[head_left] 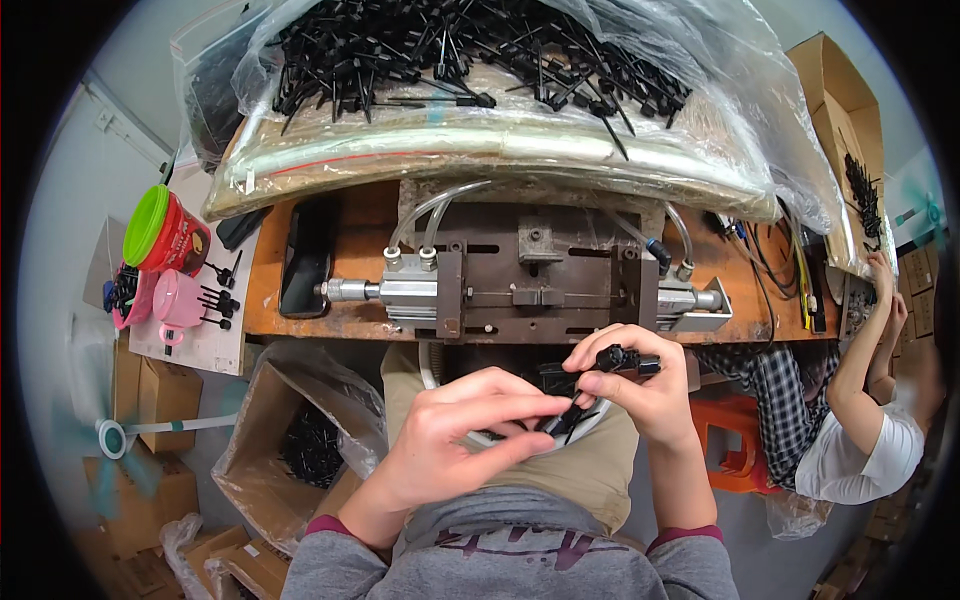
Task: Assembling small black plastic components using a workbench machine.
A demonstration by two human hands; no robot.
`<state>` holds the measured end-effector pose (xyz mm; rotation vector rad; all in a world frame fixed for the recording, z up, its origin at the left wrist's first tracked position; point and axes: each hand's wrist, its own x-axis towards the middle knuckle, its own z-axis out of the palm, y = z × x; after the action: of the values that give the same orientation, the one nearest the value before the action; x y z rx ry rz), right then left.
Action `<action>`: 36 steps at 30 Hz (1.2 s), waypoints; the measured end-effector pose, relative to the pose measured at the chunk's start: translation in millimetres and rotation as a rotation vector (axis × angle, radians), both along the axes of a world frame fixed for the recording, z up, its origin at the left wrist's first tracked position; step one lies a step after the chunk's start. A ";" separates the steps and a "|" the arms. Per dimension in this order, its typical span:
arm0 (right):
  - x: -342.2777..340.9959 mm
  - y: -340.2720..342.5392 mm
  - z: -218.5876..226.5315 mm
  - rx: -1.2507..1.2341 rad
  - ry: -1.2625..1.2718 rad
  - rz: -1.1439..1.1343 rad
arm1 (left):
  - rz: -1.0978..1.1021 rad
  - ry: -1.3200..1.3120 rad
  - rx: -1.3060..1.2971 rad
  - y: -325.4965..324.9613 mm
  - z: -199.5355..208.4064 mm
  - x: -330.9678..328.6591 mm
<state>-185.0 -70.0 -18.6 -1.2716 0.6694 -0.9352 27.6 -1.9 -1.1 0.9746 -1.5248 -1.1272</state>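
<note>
Above my lap, my right hand [645, 392] grips small black plastic parts [622, 358] between thumb and fingers; they have blocky heads and thin stems. My left hand [455, 425] is beside it, with index finger and thumb closing on a thin black stem [574, 418] below the right thumb. How many pieces are between the hands is hard to make out. More black parts and a pale rim show in my lap under the fingers. Just beyond the hands is a brown metal clamping fixture [540, 255] with a silver air cylinder [410, 298] on its left side.
A plastic-lined tray [480, 150] heaped with black stemmed parts spans the back. At left are a red-green tub [165, 235] and a pink cup [178, 300]. An open carton [265, 440] stands lower left. On the right, a person [860, 440] works near an orange stool [728, 440].
</note>
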 end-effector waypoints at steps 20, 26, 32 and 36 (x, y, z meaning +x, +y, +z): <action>-11.7 7.6 -14.4 -0.427 0.000 -0.553 | 0.360 -0.925 -0.497 -33.1 -59.6 -29.7; -14.5 13.3 -21.1 -0.540 0.193 -0.541 | 0.347 -0.897 -0.496 -36.7 -55.6 -25.9; -15.7 14.2 -22.3 -0.674 0.279 -0.612 | 0.348 -0.920 -0.475 -37.7 -55.0 -27.2; -12.1 15.3 -19.8 -0.858 0.379 -0.620 | 0.341 -0.929 -0.451 -36.5 -54.3 -25.9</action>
<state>-197.1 -54.8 -38.3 -2.0900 1.0466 -1.6095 1.7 -38.5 -55.5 1.4472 -2.0823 -0.0173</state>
